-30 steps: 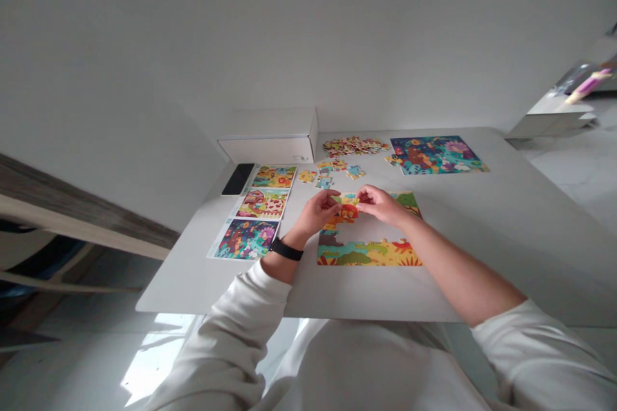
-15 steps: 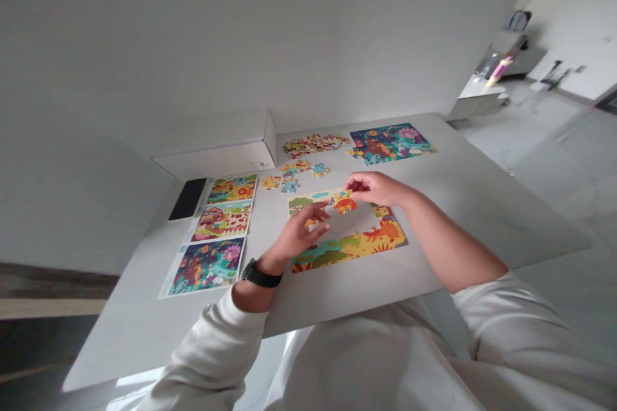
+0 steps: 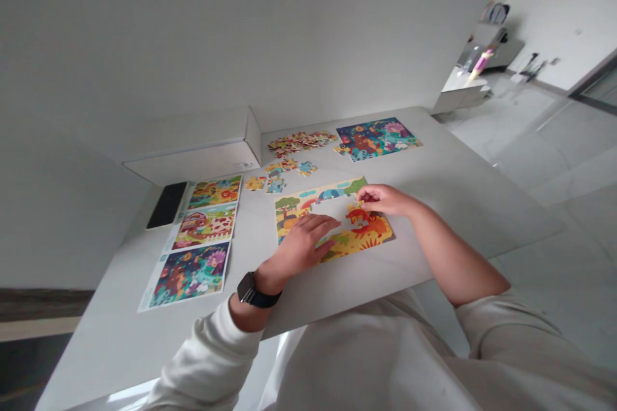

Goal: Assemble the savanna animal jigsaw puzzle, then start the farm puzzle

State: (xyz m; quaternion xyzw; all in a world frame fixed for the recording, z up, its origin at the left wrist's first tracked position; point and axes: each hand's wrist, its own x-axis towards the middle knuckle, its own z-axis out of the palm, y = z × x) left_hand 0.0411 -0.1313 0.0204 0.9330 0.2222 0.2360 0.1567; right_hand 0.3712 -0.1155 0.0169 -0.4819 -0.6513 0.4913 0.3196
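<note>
Orange and red, the puzzle piece (image 3: 357,212) sits pinched between the fingertips of our right hand (image 3: 384,200), pressed down inside the open middle of the half-built puzzle (image 3: 332,221). Our left hand (image 3: 303,244) lies flat, fingers spread and holding nothing, on the puzzle's lower left edge, a black watch (image 3: 254,291) at the wrist. Beyond it, a few loose pieces (image 3: 282,174) lie near a bigger heap of pieces (image 3: 299,142), with a finished puzzle (image 3: 375,137) just beside the heap. To the left a sheet of three reference pictures (image 3: 196,238) lies beside a black phone (image 3: 166,204), in front of a white box (image 3: 190,149). All rest on a white table (image 3: 463,192) against a plain white wall, with pale floor tiles to the right. Half a second ago we held the piece lifted above the puzzle's top edge and the left hand hovered with fingers curled; now piece and palm are both down.
</note>
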